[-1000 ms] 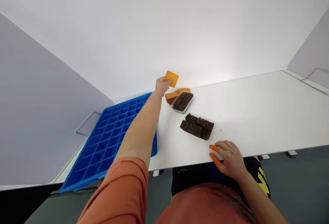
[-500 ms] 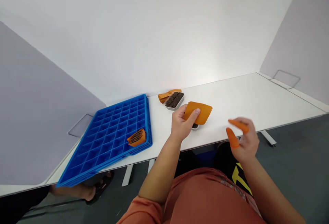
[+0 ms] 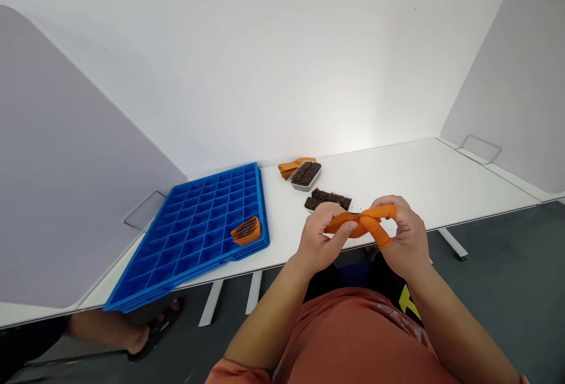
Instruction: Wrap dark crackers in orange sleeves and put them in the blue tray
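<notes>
Orange sleeve (image 3: 338,221): between the two hands, raised off the table, bowed rather than flat; a dark line shows along its upper edge.
Left hand (image 3: 320,241): closed on the sleeve's left part, thumb across the near face, other fingers mostly hidden behind.
Right hand (image 3: 406,236): thumb and forefinger curved into a ring, tips close together at the sleeve's right end; orange on orange, so cannot tell whether an edge is pinched between them.
Finger covers (image 3: 376,231): orange, on the right thumb and forefinger; probably add grip.
Handling (judged): sleeve likely light, thin and bendy, apt to crease under a hard squeeze; slipperiness cannot be told.
Best hold (judged): left thumb and fingers low on the flat faces, right fingertips lightly at the edge.
Dark pieces (image 3: 332,198): just beyond the left hand, upright in rows; look thin, probably brittle, best taken by the edges.
Far tub (image 3: 311,186): beyond those pieces, more dark pieces inside, orange stack (image 3: 289,168) beside it.
Blue tray (image 3: 263,219): left of both hands; filled orange sleeve (image 3: 248,231) in its near right corner.
</notes>
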Demonstrator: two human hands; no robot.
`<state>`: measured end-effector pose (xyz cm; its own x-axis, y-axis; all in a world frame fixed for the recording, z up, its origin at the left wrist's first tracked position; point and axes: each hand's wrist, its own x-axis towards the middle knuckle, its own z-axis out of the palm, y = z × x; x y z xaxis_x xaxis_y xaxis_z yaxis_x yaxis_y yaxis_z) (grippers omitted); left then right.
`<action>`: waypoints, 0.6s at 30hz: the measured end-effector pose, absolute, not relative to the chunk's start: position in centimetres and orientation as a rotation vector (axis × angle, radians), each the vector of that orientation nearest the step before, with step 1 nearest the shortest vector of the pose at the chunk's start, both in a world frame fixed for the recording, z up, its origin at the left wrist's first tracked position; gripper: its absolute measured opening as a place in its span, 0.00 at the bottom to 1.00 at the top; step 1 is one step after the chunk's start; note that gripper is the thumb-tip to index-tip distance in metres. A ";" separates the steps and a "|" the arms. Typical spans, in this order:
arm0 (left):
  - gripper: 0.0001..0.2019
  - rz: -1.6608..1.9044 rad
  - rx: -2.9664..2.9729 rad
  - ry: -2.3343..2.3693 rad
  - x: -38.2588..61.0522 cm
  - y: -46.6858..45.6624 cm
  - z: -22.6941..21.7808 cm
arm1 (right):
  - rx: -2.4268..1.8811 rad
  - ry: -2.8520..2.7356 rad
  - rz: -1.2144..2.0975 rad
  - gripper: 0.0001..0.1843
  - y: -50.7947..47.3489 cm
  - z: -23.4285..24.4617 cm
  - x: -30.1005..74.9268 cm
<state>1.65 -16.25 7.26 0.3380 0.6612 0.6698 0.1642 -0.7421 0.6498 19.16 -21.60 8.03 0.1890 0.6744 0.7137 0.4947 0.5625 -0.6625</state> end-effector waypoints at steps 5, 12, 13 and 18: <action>0.27 1.355 2.279 0.565 1.5 -16.4 7.6 | -1.065 -1.399 0.267 0.13 -21.1 7.8 18.6; 0.17 1.068 2.190 0.617 2.5 -16.4 7.1 | -1.042 -1.414 0.600 0.26 -20.1 7.2 18.3; 0.18 1.041 2.176 0.639 2.6 -16.2 6.8 | -1.035 -1.425 0.622 0.27 -20.0 7.0 18.4; 0.17 1.028 2.240 0.664 2.5 -15.2 5.2 | -1.010 -1.484 0.820 0.26 -19.5 5.7 19.4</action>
<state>2.49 -15.17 5.18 0.5790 0.6419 0.5027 0.1943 -0.7074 0.6795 19.38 -19.53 5.75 -0.0273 0.9177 0.3962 0.1535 0.3955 -0.9055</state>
